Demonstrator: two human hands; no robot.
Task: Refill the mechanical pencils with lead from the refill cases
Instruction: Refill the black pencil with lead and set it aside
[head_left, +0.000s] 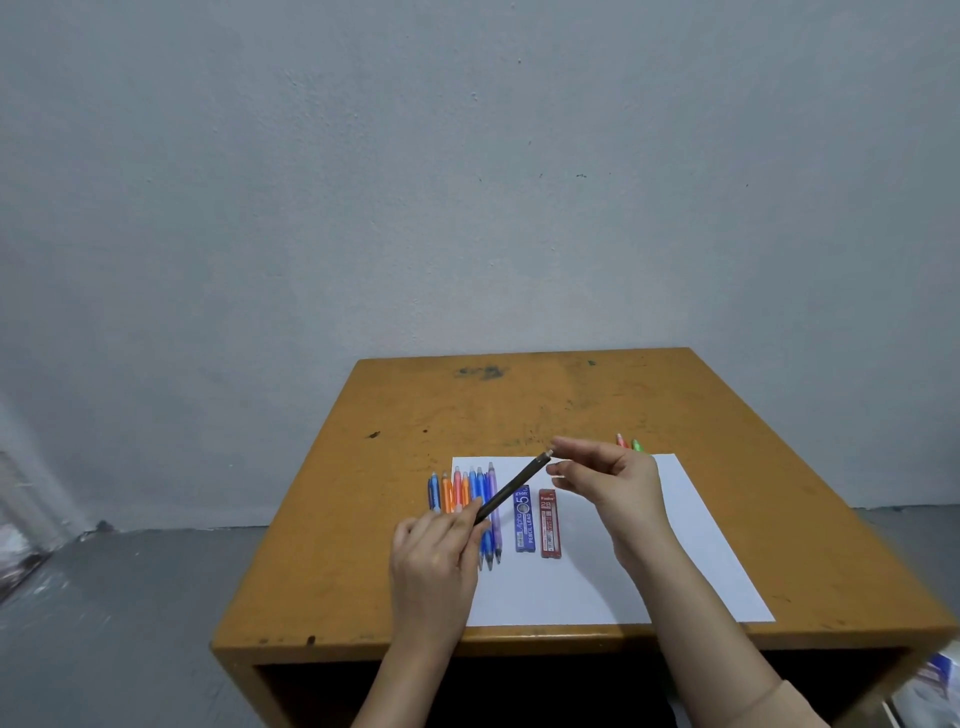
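Above the white sheet (597, 582), the left hand (441, 556) gripped the dark pencil (511, 488) low on its barrel while the right hand (618, 483) pinched its cap end. Underneath lay a blue case (523, 519) reading "PENCIL LEAD", a red case (549, 525) marked "2B", coloured pencils (467, 488) just left.

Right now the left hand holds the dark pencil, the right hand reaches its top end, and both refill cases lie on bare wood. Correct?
The head view shows the blue refill case and red refill case on the white paper, not bare wood. The left hand holds the dark pencil, the right hand at its top end.
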